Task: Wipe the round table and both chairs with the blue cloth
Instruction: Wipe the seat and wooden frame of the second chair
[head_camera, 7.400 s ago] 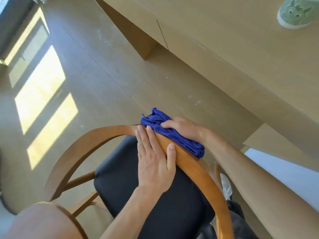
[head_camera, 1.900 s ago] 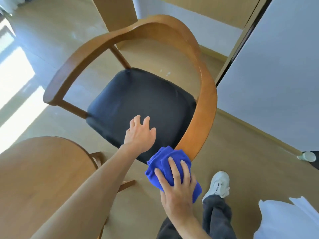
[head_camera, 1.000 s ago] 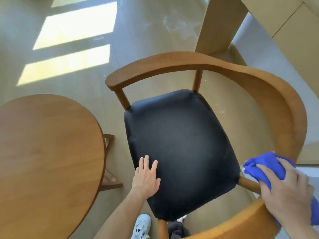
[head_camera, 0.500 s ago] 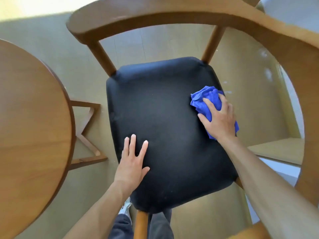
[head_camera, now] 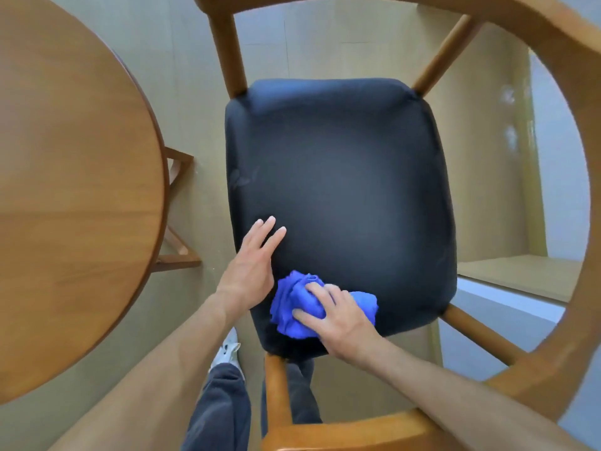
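I look straight down on a wooden chair with a black padded seat [head_camera: 341, 177] and a curved wooden backrest [head_camera: 579, 222] arching round its right side. My right hand [head_camera: 338, 317] presses the bunched blue cloth [head_camera: 292, 307] onto the seat's near left corner, fingers curled over it. My left hand [head_camera: 253, 265] lies flat on the seat just left of the cloth, fingers straight. The round wooden table [head_camera: 71, 190] fills the left of the view.
The table's wooden base struts [head_camera: 177, 229] show on the floor between table and chair. A chair leg [head_camera: 276, 385] rises near my dark trousers [head_camera: 221, 411] and white shoe [head_camera: 227, 348]. A low wooden ledge [head_camera: 520, 275] lies at the right.
My right hand has swept the blue cloth from the seat's far right side to its near left corner. My left hand stays flat on the seat. The view has moved closer over the chair.
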A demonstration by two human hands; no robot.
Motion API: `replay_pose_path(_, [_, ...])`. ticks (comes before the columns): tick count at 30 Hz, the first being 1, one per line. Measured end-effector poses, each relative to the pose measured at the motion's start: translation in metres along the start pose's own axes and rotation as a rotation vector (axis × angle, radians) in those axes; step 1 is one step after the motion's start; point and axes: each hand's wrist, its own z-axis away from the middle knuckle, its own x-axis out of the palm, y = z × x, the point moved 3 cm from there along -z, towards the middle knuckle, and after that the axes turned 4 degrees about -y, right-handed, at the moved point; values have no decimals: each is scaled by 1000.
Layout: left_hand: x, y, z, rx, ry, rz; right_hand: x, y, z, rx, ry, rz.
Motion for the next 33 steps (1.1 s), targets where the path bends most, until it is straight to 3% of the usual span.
replay_pose_path(2, [-9, -10, -3, 15, 14, 20, -3, -6, 7, -222, -113, 34])
replay_pose_path(8, [-8, -9, 0, 36, 39, -33, 5, -32, -12, -654, -390, 172])
replay_pose_path(16, [1, -1, 5, 75, 55, -195, -24, 53, 7, -568, -328, 139])
replay_pose_path(18, [-1, 1, 6, 62, 63, -195, -43, 94, 10, -500, -306, 157])
replay_pose_path(20, [-2, 1, 6, 38, 53, -177, -65, 145, 10, -293, -249, 179])
replay_pose_path(23, [0, -1, 7, -2, 44, -148, -102, 223, 13, 412, -155, 181])
replay_pose_path(25, [1, 0, 6, -18, 51, -115, -114, 246, 18, 863, 27, 138])
replay_pose_path(27, [1, -1, 5, -27, 67, -74, -106, 230, 10, 1135, 145, 2])
replay_pose_path(29, [-1, -3, 4, -16, 82, -33, -82, 189, -9, 1156, 217, -62])
replay_pose_path(33, [-6, -8, 1, -3, 145, 63, -38, 76, -50, 862, 228, -105])
